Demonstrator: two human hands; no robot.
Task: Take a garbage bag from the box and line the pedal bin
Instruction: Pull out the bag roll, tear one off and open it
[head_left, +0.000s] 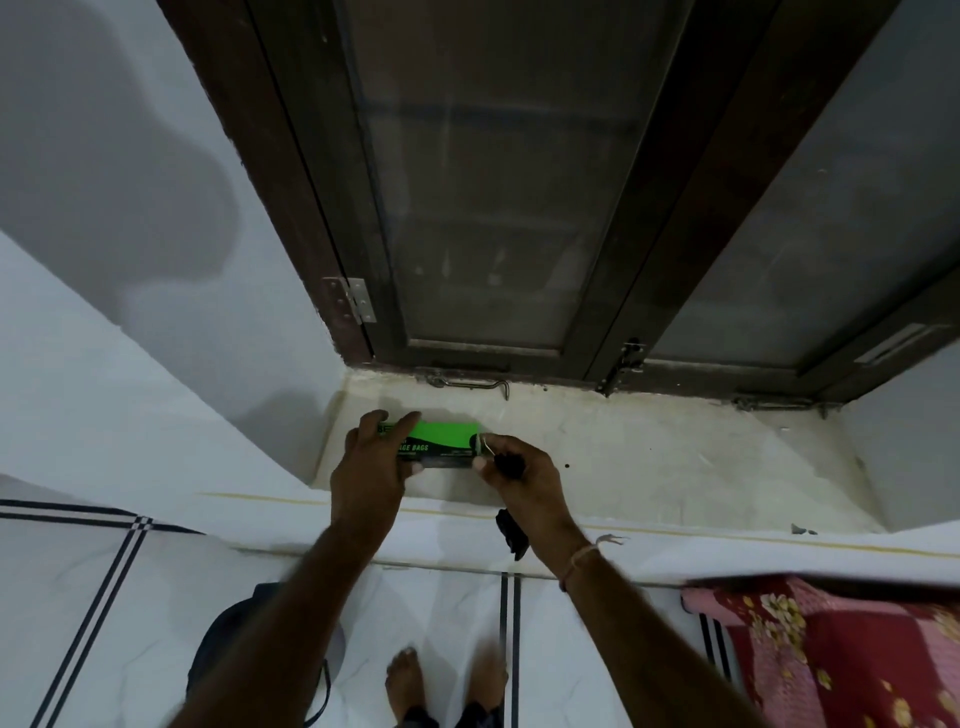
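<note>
While gripped on the sill (649, 457), box (441, 441) between left hand (371, 467) and right hand (524, 478).

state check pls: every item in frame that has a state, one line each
garbage bag box: lying on the window ledge, gripped at both ends
left hand: closed on the box's left end
right hand: pinching black bag material at the box's right end
black garbage bag: partly out, hanging below the right hand
window: shut
pedal bin: mostly hidden by the left arm, lid state unclear
</note>
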